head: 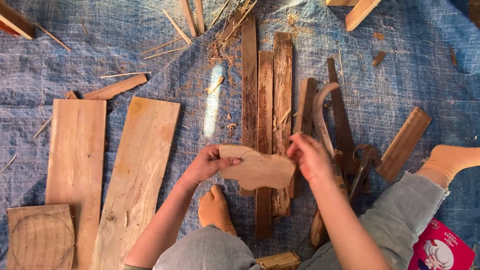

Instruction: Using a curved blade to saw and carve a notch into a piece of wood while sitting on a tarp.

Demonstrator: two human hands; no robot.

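Observation:
I hold a flat, pale piece of wood [260, 170] with a curved, cut outline in front of me, above several dark narrow slats [265, 100]. My left hand [207, 162] grips its left end, thumb on top. My right hand [310, 157] has its fingers at the piece's right edge. Just right of my right hand lies a curved blade tool [320, 115] beside a dark saw blade [342, 125] and pliers [361, 170].
A blue woven tarp [400, 75] covers the ground. Two wide light planks [137, 175] [75, 160] lie at left, with a square board [40, 237] marked with a circle below them. Wood scraps and splinters are scattered above. My feet in orange socks [215, 210] [450, 160] rest on the tarp. A pink package [440, 250] sits bottom right.

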